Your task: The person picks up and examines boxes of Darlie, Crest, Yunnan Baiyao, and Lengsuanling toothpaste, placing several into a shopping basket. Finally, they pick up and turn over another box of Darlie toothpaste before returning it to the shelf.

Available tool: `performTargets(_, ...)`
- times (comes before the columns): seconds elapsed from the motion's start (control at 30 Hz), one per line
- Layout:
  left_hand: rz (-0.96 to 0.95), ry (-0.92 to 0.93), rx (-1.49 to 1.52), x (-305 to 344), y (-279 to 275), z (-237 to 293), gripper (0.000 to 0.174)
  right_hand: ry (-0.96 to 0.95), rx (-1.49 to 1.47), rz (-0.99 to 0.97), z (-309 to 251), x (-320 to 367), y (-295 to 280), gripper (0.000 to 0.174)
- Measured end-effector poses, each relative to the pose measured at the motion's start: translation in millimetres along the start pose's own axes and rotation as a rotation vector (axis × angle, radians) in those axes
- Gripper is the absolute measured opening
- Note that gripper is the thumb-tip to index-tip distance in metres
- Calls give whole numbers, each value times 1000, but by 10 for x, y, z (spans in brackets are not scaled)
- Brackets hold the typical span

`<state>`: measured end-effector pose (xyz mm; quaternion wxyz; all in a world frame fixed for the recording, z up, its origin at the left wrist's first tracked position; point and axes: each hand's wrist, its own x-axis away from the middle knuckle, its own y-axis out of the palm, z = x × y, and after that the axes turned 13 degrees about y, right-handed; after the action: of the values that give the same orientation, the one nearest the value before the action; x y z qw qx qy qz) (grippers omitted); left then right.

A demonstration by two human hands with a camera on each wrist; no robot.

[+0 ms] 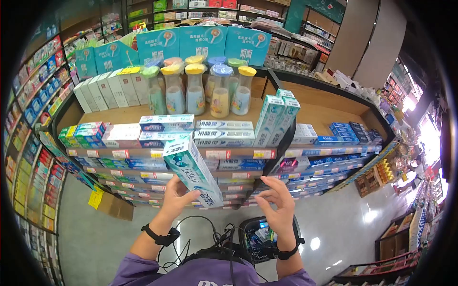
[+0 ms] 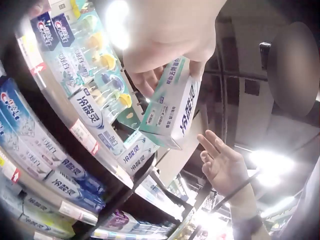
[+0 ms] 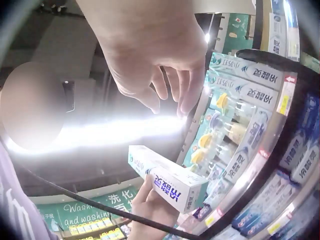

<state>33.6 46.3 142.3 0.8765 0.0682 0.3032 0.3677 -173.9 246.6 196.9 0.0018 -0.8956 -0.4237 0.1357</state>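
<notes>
My left hand (image 1: 175,199) grips a long white-and-green toothpaste box (image 1: 192,170) near its lower end, thumb on one side. The box is tilted in front of the shelf edge, its printed faces towards me. In the left wrist view the fingers wrap around the box (image 2: 172,107), with one end face showing. To the right, my right hand (image 1: 278,205) is raised, apart from the box, with loosely bent fingers and nothing in them. The right wrist view shows that hand (image 3: 150,45) above the held box (image 3: 170,179).
Similar toothpaste boxes (image 1: 271,119) stand upright beside the black shelf divider. Flat toothpaste boxes (image 1: 224,133) line the shelf front. Behind them are capped bottles (image 1: 195,90) and white cartons (image 1: 114,89). A black basket (image 1: 260,257) sits low by my body, near dangling cables (image 1: 191,226).
</notes>
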Motion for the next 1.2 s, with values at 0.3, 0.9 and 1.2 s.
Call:
performTargets(0.3, 152, 112, -24, -1327, 644, -561, 52, -196, 115, 58, 282, -1029, -838, 47)
performTargets(0.9, 81, -103, -26, -2476, 1135, -1208, 58, -428, 481, 209, 363, -2051, -1259, 72)
performTargets(1.2, -119, -317, 51, -2706, 1198, -1266, 65, -461, 925, -85, -52, -2590, -1080, 52)
